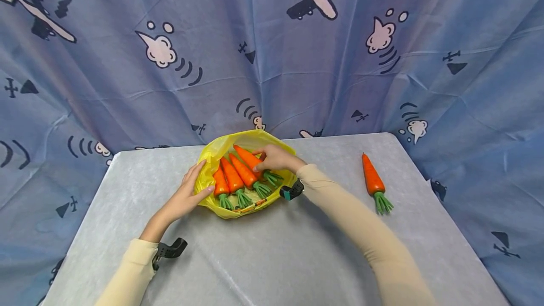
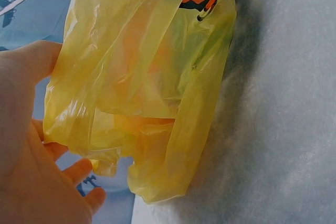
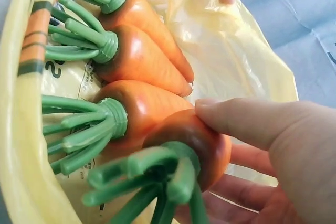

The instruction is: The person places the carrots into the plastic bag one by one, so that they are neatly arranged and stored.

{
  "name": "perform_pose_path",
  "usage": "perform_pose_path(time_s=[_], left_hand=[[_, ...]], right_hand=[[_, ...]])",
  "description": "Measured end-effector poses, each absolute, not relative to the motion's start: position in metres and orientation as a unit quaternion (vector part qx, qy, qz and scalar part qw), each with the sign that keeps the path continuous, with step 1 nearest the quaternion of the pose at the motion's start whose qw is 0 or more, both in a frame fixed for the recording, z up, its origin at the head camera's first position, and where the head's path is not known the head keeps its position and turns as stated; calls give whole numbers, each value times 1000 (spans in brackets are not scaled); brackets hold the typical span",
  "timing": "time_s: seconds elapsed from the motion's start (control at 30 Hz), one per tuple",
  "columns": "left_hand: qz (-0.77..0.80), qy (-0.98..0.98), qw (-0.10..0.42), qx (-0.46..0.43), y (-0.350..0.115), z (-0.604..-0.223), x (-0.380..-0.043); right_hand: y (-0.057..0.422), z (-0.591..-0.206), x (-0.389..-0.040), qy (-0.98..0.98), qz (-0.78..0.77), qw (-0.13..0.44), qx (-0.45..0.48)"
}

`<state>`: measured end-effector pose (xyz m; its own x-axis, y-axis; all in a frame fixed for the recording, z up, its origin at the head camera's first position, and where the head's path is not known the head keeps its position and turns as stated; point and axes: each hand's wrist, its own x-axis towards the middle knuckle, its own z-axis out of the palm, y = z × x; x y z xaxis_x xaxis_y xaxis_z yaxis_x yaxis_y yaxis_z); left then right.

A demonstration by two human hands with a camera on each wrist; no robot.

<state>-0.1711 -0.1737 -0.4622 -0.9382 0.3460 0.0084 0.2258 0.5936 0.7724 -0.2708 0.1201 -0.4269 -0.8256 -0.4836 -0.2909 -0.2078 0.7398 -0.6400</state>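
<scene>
A yellow plastic bag [image 1: 218, 144] lies with its mouth spread wide, several orange toy carrots [image 1: 231, 174] with green stalks side by side inside. My left hand [image 1: 185, 196] holds the bag's left edge, its thumb over the rim. In the left wrist view the fingers lie at the outside of the crinkled bag [image 2: 142, 56]. Reaching into the bag from the right, my right hand [image 1: 278, 158] grips the rightmost carrot [image 3: 212, 148] between thumb and fingers. That carrot's stalks point toward the bag's near rim. Part of its body is hidden by the hand.
Another carrot [image 1: 372, 176] lies alone on the right part of the grey-white table [image 1: 263, 259]. Behind the table hangs a blue curtain [image 1: 272, 51] printed with planes and clouds. The bag sits near the table's far edge.
</scene>
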Motion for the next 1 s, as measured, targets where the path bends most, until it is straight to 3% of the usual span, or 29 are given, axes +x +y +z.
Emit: perform_pose_path(time_s=[1.0], left_hand=[[430,885,72,164,-173,-463,-172]], right_hand=[[120,-448,-268,917,-294,198,-184]])
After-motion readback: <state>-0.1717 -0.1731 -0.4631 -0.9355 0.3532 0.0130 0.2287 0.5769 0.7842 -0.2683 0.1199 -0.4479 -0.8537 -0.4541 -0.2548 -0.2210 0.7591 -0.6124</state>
